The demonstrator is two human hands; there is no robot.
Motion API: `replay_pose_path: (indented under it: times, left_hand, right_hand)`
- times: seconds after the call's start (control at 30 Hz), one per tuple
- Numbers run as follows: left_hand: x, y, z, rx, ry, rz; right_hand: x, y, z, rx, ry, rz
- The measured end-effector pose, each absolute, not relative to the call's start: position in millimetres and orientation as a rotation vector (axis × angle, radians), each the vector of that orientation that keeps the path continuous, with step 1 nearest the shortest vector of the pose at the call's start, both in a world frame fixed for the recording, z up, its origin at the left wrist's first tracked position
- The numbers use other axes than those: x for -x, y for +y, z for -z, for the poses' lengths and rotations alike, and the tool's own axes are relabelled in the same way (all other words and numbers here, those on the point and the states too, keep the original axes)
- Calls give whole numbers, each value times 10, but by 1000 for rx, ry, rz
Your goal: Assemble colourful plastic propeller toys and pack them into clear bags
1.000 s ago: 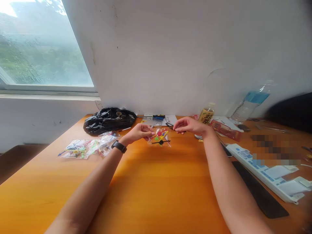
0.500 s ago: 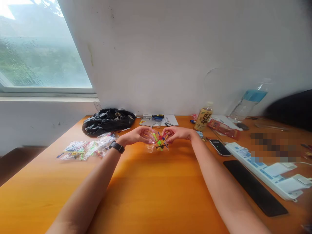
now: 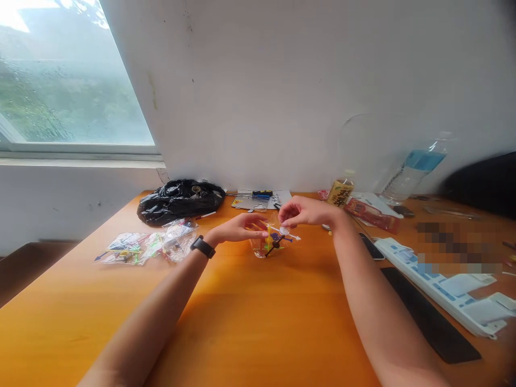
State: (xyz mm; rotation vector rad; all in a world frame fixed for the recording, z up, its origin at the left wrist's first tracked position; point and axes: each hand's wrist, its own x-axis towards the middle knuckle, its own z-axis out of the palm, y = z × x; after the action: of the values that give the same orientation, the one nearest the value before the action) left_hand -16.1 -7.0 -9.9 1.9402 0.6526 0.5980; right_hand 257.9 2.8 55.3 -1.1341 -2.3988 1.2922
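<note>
My left hand [image 3: 241, 228], with a black band on its wrist, curls its thumb and fingers round a crinkled clear plastic wrapper [image 3: 259, 249]. Colourful arrow-tipped plastic pieces [image 3: 276, 239] in yellow, blue, green and black cluster at its fingertips; whether they are joined I cannot tell. From the right, my right hand [image 3: 303, 212] reaches over this cluster with thumb and forefinger pinched on a small whitish piece [image 3: 284, 230]. A white arrow-tipped piece [image 3: 296, 237] sticks out just below those fingers.
Clear bags of coloured pieces [image 3: 124, 248] lie left, before a black plastic bag [image 3: 177, 201]. A screwdriver [image 3: 262, 194] rests on papers by the wall. On the right are a yellow-labelled bottle [image 3: 341, 192], a phone [image 3: 371, 246], a power strip [image 3: 433, 285] and a black slab [image 3: 427, 314].
My right hand has risen over the cluster and pinches a whitish piece. The pieces have turned, with a white arrow tip now showing. My left hand has shifted slightly right.
</note>
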Motion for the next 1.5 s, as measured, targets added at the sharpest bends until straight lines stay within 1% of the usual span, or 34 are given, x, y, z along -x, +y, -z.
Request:
replay_pose_path:
  times: [0.13,0.23,0.4,0.53,0.77,0.97,1.03,1.2,1.37,1.43,1.5]
  left_hand:
    - [12,-174,30,-2028,633,-741]
    - [-17,-214,-34,-1954,706,-846]
    - [-54,-209,-47,-1728,673,-931]
    - [-78,-205,-50,-1578,736,-1084]
    - [-64,-250,-171,-1643,736,-1193]
    - [-68,-167,-103,-1586,855,-1429]
    - [-68,-156,-95,-1625,859,-1459]
    - [15,-173,-173,-1621,774,-1387]
    - [247,-66,-172,-1733,814,-1026]
    - [322,30,-90,-1655,882,-1037]
    - [364,134,18,-1501,975,-1127]
  right_hand:
    - [-2342,-116,-666,1086,-2457,-830]
    - [-2291,-168,-701,1108,-2404,-678]
    - [-2361,-171,-730,1119,-2315,-722]
    - [-2445,-142,-733,1120,-2294,-776]
    - [-2471,-133,-754,1085,-2266,-885]
    - [-2462,-170,-781,1162,-2242,-809]
    - [-2464,-171,-787,1141,-2235,-799]
    - [-2447,-188,-806,1026,-2134,-820]
    - [-2439,-117,-751,997,-1929,-741]
    - [-2449,-39,-681,1030,-1878,-748]
    - [-2464,46,-591,1084,-1876,-772]
